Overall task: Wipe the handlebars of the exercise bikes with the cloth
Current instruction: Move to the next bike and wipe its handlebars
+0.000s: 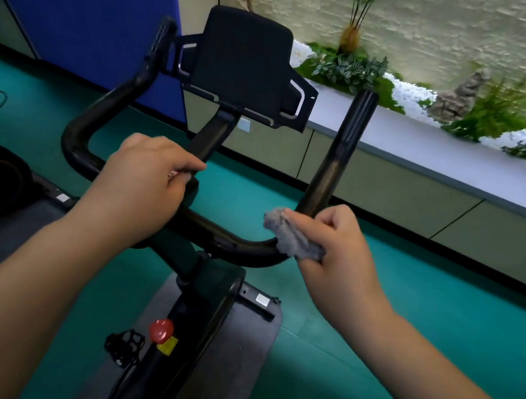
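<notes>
At far left, the handlebar's left horn loops up and away, tip toward the blue partition; left hand sits on the crossbar beside the centre stem, fingers curled round the bar, gripping it; black console pad stands above on the stem, tilted back; crossbar runs left to right, dipping then bending upward; grey cloth bunched at that right bend, wrapped against the bar; right hand pinches the cloth, fingers closed over it; right horn rises from the cloth, long axis pointing up and away toward the planter ledge; red knob on the frame below; teal floor beneath.
</notes>
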`<state>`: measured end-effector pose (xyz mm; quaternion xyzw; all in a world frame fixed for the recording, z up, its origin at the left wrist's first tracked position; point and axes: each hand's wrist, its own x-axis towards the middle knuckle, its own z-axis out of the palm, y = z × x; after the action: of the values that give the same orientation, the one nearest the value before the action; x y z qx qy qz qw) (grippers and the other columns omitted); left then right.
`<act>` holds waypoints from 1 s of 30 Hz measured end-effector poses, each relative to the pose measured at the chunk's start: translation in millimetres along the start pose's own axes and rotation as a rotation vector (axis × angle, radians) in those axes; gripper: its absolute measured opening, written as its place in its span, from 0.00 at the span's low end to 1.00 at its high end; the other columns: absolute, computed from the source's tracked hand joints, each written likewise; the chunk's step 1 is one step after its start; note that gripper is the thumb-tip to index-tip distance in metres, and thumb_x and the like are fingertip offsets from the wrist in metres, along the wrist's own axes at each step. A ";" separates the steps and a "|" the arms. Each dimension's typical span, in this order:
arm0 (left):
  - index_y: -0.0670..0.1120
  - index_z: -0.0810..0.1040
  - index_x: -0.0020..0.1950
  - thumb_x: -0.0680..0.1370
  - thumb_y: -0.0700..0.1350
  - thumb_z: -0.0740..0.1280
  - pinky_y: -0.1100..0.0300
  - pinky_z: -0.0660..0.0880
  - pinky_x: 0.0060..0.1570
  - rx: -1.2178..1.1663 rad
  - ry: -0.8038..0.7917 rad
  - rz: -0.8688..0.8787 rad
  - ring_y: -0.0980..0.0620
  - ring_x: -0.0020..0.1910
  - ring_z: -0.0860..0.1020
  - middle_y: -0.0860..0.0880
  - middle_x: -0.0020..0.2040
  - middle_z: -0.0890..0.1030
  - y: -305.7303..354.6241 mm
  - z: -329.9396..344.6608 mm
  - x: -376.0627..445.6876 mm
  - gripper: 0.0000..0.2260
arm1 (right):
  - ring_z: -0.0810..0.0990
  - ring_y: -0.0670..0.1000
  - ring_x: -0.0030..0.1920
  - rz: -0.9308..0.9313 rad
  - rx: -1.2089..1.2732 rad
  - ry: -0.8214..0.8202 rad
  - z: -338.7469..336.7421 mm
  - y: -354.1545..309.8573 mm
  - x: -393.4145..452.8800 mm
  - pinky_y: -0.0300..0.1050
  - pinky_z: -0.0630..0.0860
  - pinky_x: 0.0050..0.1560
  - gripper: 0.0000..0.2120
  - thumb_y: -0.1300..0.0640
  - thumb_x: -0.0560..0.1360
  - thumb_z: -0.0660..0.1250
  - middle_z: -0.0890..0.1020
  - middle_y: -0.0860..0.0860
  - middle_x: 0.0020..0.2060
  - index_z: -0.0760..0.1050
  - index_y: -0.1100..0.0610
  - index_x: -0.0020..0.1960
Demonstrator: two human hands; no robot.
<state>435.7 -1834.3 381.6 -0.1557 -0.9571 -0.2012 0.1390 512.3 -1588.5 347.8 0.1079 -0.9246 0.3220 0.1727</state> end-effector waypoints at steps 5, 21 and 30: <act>0.55 0.79 0.56 0.75 0.43 0.65 0.46 0.69 0.60 -0.001 -0.064 0.018 0.46 0.57 0.71 0.54 0.54 0.79 -21.5 -12.5 -1.5 0.12 | 0.61 0.44 0.37 0.161 -0.090 0.044 -12.1 5.0 33.8 0.25 0.62 0.40 0.16 0.61 0.74 0.67 0.63 0.45 0.39 0.78 0.53 0.61; 0.50 0.78 0.59 0.74 0.41 0.66 0.47 0.69 0.59 -0.084 -0.047 0.067 0.45 0.56 0.71 0.51 0.55 0.77 -54.8 -17.0 -26.6 0.14 | 0.69 0.51 0.39 0.232 -0.237 0.172 23.0 -47.3 -12.9 0.41 0.67 0.39 0.19 0.63 0.71 0.69 0.68 0.51 0.40 0.79 0.51 0.60; 0.45 0.77 0.63 0.73 0.41 0.69 0.49 0.68 0.58 -0.088 -0.028 0.157 0.43 0.58 0.68 0.48 0.58 0.76 -58.0 -6.9 -38.8 0.18 | 0.70 0.55 0.40 0.089 -0.264 0.131 78.0 -90.2 -1.8 0.48 0.71 0.37 0.21 0.64 0.68 0.71 0.70 0.53 0.39 0.78 0.58 0.61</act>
<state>452.0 -1897.1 355.1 -0.2387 -0.9341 -0.2292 0.1342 522.5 -1707.1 340.3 0.0221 -0.9495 0.2113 0.2311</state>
